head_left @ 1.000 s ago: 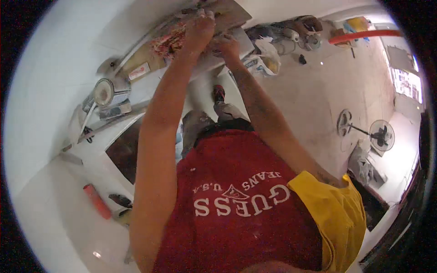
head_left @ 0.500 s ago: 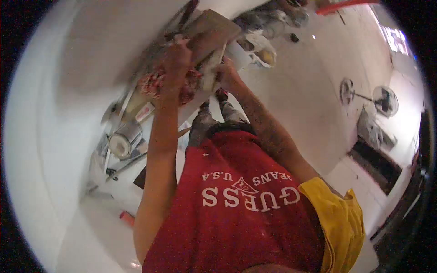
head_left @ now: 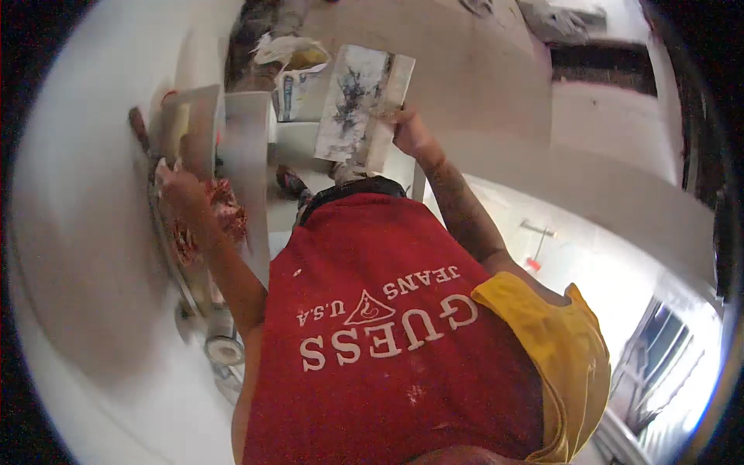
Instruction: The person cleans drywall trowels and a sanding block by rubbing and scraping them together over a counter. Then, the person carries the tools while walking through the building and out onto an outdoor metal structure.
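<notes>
So the rectangular board (head_left: pixel 349 101) is gripped along its right-hand edge by the right hand (head_left: pixel 415 138), fingers closed round it. Most of the board is off to the left of that hand and a bit ahead, with its pale face smeared in dark grey streaks. The left hand (head_left: pixel 182 190) is kind of a blur, fingers looking curled, and whether anything's actually held there can't be told. A flat panel (head_left: pixel 194 120) is seen just beyond it, with a dark handle (head_left: pixel 139 129) near its left side. Some reddish, crumpled stuff (head_left: pixel 226 209) is partly covered by the left forearm. Further out, a white bag (head_left: pixel 280 49) is spotted past the board, and a can (head_left: pixel 225 350) is tucked beside the left arm.
</notes>
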